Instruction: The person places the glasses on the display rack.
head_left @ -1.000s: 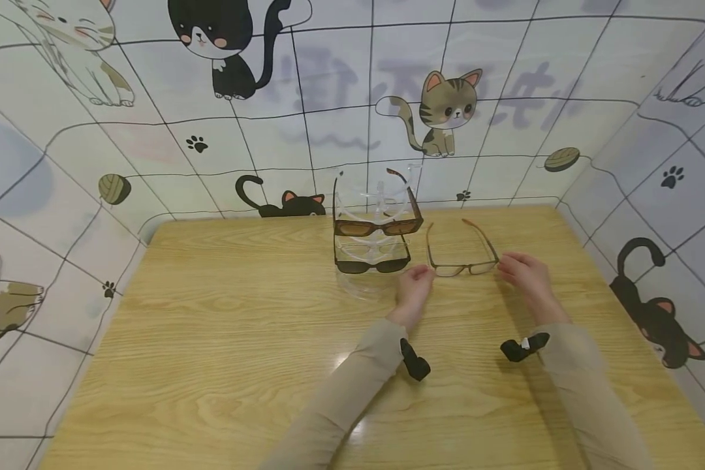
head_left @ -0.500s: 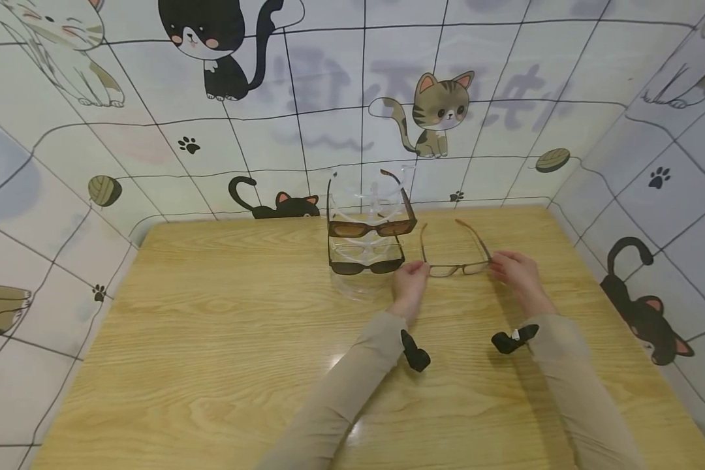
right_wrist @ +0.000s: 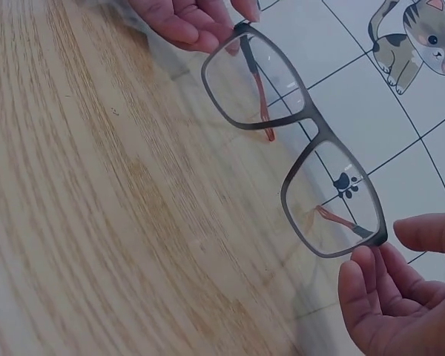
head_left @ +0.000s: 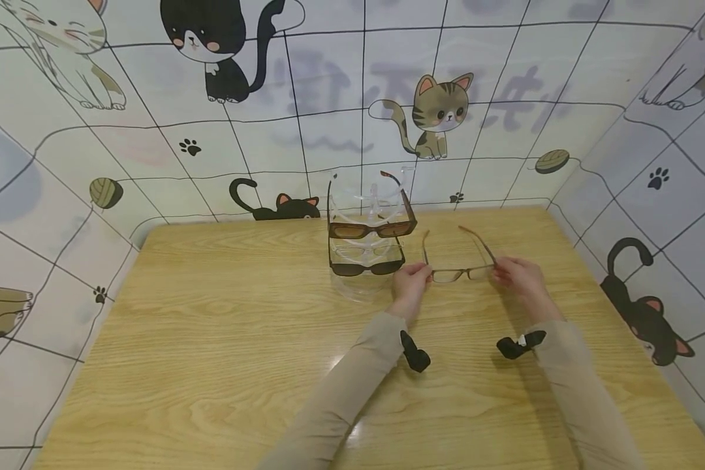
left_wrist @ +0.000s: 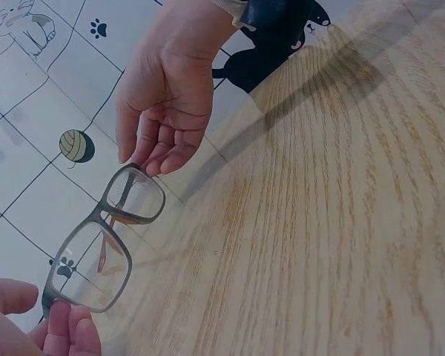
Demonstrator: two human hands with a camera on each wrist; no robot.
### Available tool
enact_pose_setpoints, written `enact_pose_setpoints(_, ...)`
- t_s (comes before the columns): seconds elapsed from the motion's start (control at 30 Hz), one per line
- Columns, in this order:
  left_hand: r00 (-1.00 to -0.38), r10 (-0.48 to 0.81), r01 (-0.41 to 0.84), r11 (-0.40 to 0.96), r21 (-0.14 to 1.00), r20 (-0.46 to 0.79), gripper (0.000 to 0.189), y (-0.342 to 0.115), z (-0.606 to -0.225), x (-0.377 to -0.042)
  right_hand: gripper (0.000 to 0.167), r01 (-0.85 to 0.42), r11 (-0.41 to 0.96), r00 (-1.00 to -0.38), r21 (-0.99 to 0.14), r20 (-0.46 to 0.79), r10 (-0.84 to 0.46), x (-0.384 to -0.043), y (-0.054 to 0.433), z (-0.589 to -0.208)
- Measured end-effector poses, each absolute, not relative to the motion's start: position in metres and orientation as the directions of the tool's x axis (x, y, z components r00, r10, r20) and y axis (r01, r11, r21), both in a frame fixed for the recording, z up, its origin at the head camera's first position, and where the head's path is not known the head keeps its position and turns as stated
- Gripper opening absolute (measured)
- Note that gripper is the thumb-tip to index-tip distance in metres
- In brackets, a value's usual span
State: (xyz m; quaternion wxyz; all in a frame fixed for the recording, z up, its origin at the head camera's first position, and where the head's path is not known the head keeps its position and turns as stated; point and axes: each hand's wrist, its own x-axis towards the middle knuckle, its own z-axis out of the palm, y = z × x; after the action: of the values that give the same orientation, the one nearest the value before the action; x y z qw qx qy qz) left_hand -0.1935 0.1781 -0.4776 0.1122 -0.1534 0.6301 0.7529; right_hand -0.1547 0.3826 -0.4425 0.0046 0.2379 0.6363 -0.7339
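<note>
A pair of eyeglasses (head_left: pixel 463 271) with a dark frame, clear lenses and orange-brown temple tips is held at both ends, temples unfolded and pointing away from me. My left hand (head_left: pixel 410 285) pinches the left corner of the frame, just right of the display stand. At the opposite corner my right hand (head_left: pixel 523 279) holds the frame by the hinge. In the right wrist view the eyeglasses (right_wrist: pixel 314 124) show both lenses, with the right thumb beside the corner and curled fingers under it. The left wrist view shows the left hand (left_wrist: pixel 30 319) gripping the near corner.
A clear display stand (head_left: pixel 352 290) stands left of my left hand. It bears brown-lensed sunglasses (head_left: pixel 373 230) on top, thin clear-lensed glasses (head_left: pixel 364 250) in the middle and dark sunglasses (head_left: pixel 367 267) below. A cat-patterned wall (head_left: pixel 341 143) borders the wooden table (head_left: pixel 211 339).
Over the last half second the eyeglasses have shifted slightly towards me and their temples with them. The right hand has moved a little to the right. Both hands keep their hold.
</note>
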Motion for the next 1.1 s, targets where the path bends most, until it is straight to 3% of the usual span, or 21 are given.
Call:
enact_pose_setpoints(0.2, -0.922, 0.029, -0.381, -0.251, 0.890, -0.386, 0.015, 0.177, -0.474, -0.190, 0.002, 0.280, -0.218, -0.903, -0.935, -0.333, 0.272, -0.144, 0.386, -0.441)
enact_pose_setpoints(0.47, -0.904, 0.121, -0.428, -0.277, 0.860, -0.410, 0.021, 0.172, -0.467, -0.184, 0.012, 0.229, -0.335, -0.921, -0.914, -0.314, 0.229, -0.126, 0.388, -0.431)
enact_pose_setpoints(1.1, -0.895, 0.304, -0.409, -0.267, 0.872, -0.327, 0.020, 0.160, -0.437, -0.168, 0.011, 0.068, -0.411, -0.950, -0.909, -0.185, 0.253, -0.095, 0.387, -0.403)
